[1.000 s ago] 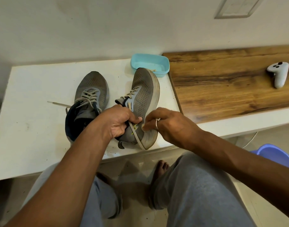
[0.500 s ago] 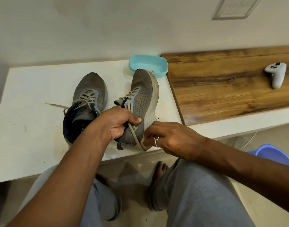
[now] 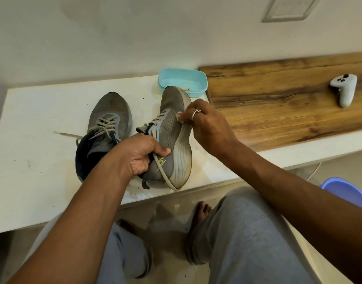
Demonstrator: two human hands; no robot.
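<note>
The left hand [image 3: 139, 154] clutched the tilted grey running shoe [image 3: 172, 132] by its collar. The right hand [image 3: 206, 126] pinched a white wad [image 3: 179, 117] against the midsole. Hard rubbing could twist the shoe loose.

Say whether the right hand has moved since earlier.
Yes. The right hand, pinching a white wad, went along the shoe, away from the table edge toward the blue tray.

- The left hand [image 3: 140, 154] grips the heel end of the grey shoe [image 3: 172, 132], which is tilted on its side with the sole facing right.
- The right hand [image 3: 206, 124] pinches a small white wad [image 3: 179, 117] against the shoe's upper, beside the sole edge.
- The second shoe [image 3: 109, 117] rests upright on the white table [image 3: 32, 130].
- The blue tray [image 3: 183, 80] sits behind the toe; the controller [image 3: 344, 89] lies on the wooden board [image 3: 278, 103].
</note>
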